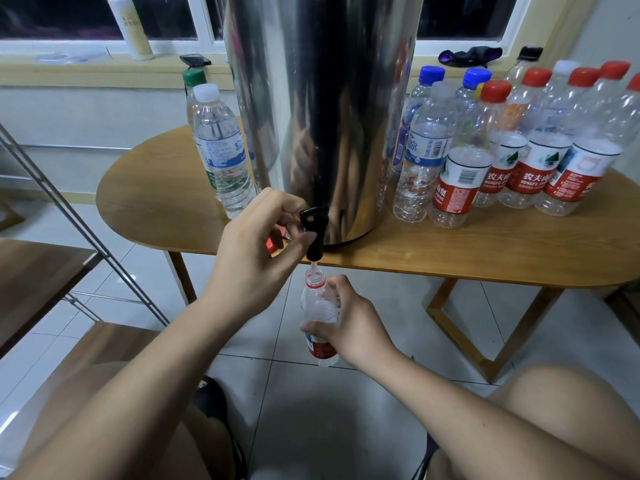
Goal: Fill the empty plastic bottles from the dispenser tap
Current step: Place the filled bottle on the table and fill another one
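A tall steel dispenser [322, 109] stands on the wooden table [485, 247], its black tap [314, 233] hanging over the front edge. My left hand [256, 247] pinches the tap lever. Water runs from the spout into an uncapped clear bottle [317, 306] with a red label. My right hand [349, 323] grips that bottle upright just below the tap. A red cap [270, 244] lies on the table behind my left hand, mostly hidden.
Two capped bottles [221, 150] holding water stand left of the dispenser. Several capped bottles [519, 147] with red and blue caps crowd the table's right side. A metal rack [79, 220] and wooden shelves sit at the left. My knees are below.
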Tool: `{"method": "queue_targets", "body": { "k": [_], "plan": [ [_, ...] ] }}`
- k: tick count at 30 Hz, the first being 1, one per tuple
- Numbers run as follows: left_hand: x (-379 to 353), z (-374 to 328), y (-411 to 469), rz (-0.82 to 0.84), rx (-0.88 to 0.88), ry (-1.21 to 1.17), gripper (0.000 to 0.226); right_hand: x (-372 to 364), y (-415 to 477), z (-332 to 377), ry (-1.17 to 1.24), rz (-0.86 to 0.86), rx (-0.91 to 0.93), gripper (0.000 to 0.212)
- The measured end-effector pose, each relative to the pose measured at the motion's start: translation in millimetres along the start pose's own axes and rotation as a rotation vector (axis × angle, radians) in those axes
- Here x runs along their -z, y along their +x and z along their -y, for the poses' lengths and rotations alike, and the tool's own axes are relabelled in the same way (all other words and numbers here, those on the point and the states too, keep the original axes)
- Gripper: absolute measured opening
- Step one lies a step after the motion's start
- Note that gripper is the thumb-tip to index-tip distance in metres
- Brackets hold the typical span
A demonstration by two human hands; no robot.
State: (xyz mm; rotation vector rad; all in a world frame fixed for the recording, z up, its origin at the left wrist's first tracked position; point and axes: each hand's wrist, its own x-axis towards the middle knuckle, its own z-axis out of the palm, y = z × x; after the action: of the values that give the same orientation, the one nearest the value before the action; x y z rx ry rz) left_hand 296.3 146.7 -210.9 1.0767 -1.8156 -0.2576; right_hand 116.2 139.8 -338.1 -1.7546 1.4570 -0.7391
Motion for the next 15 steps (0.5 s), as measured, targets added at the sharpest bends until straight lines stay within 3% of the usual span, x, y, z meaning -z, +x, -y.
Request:
{"method": "queue_targets", "body": {
  "k": [15],
  "plan": [
    [-0.8, 3.4, 0.1, -0.002, -0.004, -0.012, 0.027, -0.9, 0.0, 0.3, 0.012, -0.013, 0.004, 0.072]
  ]
}}
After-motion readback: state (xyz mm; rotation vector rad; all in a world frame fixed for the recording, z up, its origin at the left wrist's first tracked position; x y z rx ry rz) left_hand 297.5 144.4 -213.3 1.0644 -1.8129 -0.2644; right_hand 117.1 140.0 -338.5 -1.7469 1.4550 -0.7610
